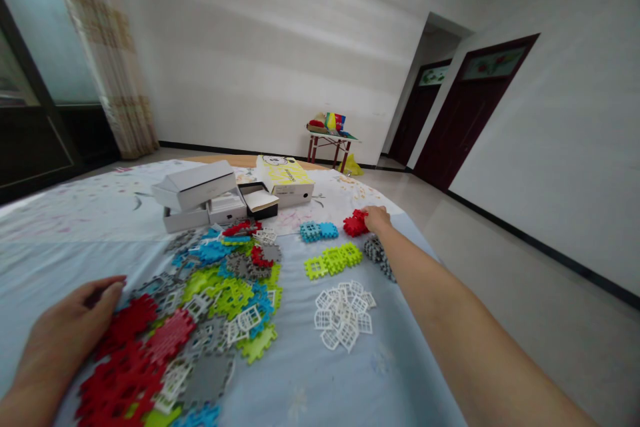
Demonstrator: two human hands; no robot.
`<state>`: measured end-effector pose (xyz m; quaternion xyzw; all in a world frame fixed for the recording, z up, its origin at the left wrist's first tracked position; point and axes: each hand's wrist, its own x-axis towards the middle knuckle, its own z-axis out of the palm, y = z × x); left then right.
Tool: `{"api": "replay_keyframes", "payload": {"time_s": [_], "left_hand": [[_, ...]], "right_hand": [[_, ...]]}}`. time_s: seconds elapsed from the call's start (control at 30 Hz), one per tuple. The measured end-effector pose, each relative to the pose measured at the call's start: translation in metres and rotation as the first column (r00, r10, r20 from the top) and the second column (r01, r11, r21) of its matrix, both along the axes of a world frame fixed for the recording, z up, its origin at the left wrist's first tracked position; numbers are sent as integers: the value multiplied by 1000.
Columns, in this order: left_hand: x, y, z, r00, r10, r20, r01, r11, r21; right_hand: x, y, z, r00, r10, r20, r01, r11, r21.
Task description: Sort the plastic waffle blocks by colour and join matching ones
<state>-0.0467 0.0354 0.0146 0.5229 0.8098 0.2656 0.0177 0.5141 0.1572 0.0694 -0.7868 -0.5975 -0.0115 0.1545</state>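
Right hand [376,219] on red tiles [355,224], centre-right, grip unclear; left hand [70,337] flat, empty, lower left. Risk: my forearm [440,297] could scatter the white tiles [344,312].

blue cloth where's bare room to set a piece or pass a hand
Bare: the strip between the mixed pile and the white pieces; the near cloth between that pile and the right forearm; the stretch left of the boxes. Crowded: the pile at the left hand, and the red pieces and grey pieces by the right hand.
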Motion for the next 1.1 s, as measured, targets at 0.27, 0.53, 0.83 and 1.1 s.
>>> {"api": "replay_keyframes", "payload": {"time_s": [0.27, 0.53, 0.83, 1.1], "left_hand": [[-2, 0, -2, 997, -4, 76, 13, 994, -107], [-10, 7, -14, 997, -6, 80, 15, 995, -103], [2, 2, -4, 995, 12, 102, -1, 995, -102], [12, -5, 10, 994, -3, 113, 15, 995, -103]], "right_hand": [[2, 8, -2, 990, 72, 123, -59, 992, -110], [6, 7, -5, 985, 22, 172, -6, 996, -88], [-8, -1, 3, 983, 56, 172, -57, 998, 5], [-23, -17, 2, 920, 297, 255, -287, 955, -78]]}}
